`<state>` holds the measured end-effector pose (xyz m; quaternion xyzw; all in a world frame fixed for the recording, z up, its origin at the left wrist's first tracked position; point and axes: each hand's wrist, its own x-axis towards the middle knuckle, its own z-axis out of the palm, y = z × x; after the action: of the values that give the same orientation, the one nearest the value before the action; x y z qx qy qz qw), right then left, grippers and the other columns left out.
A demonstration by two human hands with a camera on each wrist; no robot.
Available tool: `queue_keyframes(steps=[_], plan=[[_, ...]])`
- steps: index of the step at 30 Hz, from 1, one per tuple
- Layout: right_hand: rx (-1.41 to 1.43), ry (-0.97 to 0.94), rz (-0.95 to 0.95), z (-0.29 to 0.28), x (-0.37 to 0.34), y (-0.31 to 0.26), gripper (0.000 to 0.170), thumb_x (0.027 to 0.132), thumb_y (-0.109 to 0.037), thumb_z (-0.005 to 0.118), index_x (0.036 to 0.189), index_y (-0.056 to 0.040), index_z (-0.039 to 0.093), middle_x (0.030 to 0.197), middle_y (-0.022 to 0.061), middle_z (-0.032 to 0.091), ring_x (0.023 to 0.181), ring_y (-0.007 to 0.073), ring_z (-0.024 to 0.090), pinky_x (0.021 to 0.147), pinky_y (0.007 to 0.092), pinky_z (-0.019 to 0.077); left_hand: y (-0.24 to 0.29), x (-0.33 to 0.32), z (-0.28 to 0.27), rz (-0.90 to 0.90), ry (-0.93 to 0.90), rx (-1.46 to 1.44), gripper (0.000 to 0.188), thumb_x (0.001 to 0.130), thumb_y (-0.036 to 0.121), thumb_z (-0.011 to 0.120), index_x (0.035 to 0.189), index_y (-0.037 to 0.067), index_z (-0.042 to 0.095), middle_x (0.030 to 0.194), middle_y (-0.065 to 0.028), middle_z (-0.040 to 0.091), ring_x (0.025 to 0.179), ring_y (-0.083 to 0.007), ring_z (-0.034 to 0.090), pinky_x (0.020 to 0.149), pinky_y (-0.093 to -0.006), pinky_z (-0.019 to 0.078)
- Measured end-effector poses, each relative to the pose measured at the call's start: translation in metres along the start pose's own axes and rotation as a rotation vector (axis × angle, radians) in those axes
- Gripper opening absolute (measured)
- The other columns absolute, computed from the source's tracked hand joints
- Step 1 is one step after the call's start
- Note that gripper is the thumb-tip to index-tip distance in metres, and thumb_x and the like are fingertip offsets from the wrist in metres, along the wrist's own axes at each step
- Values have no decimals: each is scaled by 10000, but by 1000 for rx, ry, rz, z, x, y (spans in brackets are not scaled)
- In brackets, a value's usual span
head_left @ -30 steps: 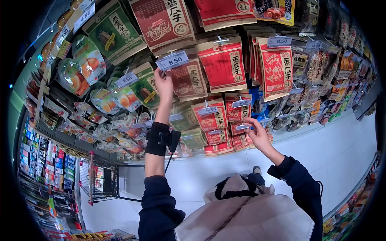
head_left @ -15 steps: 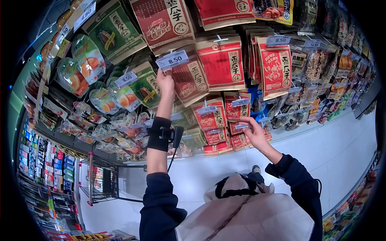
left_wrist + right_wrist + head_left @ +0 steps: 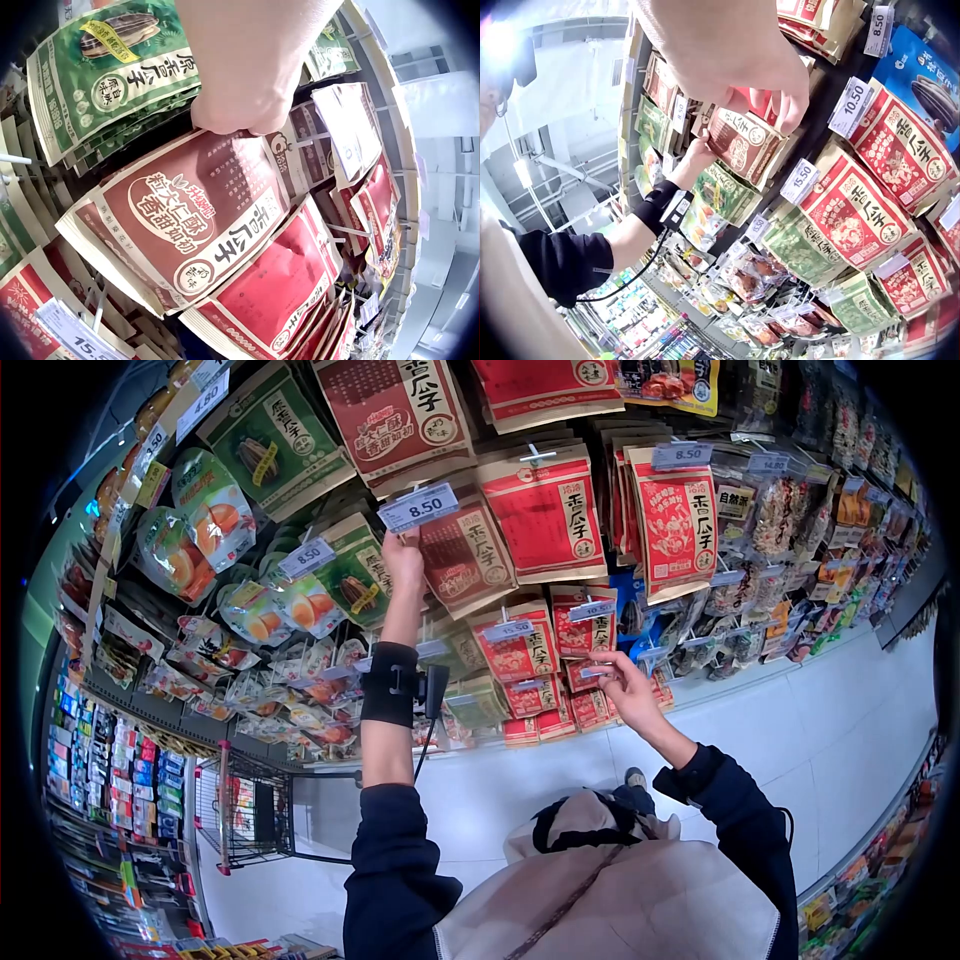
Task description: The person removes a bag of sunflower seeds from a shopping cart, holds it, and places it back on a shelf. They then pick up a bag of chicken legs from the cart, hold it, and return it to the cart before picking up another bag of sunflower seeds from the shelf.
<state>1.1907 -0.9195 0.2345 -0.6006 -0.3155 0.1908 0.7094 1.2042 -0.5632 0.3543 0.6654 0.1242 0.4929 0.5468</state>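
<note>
My left hand (image 3: 404, 565) pinches the top edge of a maroon sunflower seed bag (image 3: 466, 558), just under a price tag (image 3: 418, 507) reading 8.50. The bag hangs tilted among others like it. In the left wrist view the curled left hand (image 3: 244, 67) covers the bag's top, while its printed front (image 3: 172, 214) faces the camera. My right hand (image 3: 632, 693) hovers before the lower red seed bags (image 3: 518, 645), its fingers loosely bent and holding nothing. From the right wrist, the left fingers (image 3: 697, 154) show at the edge of the maroon bag (image 3: 739, 146).
Green seed bags (image 3: 275, 450) hang to the left and red ones (image 3: 545, 510) to the right, on hooks with price tags. More packaged snacks fill the rack further right. A shopping cart (image 3: 245, 805) stands on the pale floor (image 3: 450, 860) at lower left.
The maroon bag has gone from nearly upright to more tilted, its lower end swinging out beside the left hand. The right hand stays almost in place.
</note>
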Motion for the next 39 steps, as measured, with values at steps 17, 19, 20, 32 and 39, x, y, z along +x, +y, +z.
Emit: queue_keyframes(steps=[17,19,20,32,39], plan=[[6,-10,10,0,-4,2,299,809,61,444,1098,-12,468,1014,39,517,936,90,504,756,193,416,10,-11,-13,32,-25,-27,315,845,105,536,1100,-17,399,999,-87,522,907,-128,502,808,-236,391],[-1,-19,16,0,-4,2,303,807,62,443,1100,-12,467,1025,39,514,942,93,503,763,198,419,16,-17,-13,54,-21,-40,346,841,101,538,1125,-21,381,1056,-110,496,973,-147,488,851,-253,384],[-7,-23,21,-1,-4,4,304,806,62,442,1101,-12,467,1034,40,513,947,96,503,767,200,420,19,-21,-13,100,3,12,369,840,115,546,1137,-22,377,1082,-116,486,1000,-159,481,865,-260,375],[-46,-52,35,13,16,11,290,816,46,430,1096,-17,469,1050,47,522,978,120,519,774,221,416,-3,-67,-23,-29,-47,59,498,814,120,583,1201,-23,304,1181,-157,419,1106,-215,437,896,-310,396],[-30,-88,76,43,41,15,259,814,1,468,1071,-29,486,865,25,551,782,65,509,662,199,417,-66,-87,-29,-311,-187,3,421,776,130,644,1092,-9,402,1005,-95,551,928,-143,538,793,-239,429]])
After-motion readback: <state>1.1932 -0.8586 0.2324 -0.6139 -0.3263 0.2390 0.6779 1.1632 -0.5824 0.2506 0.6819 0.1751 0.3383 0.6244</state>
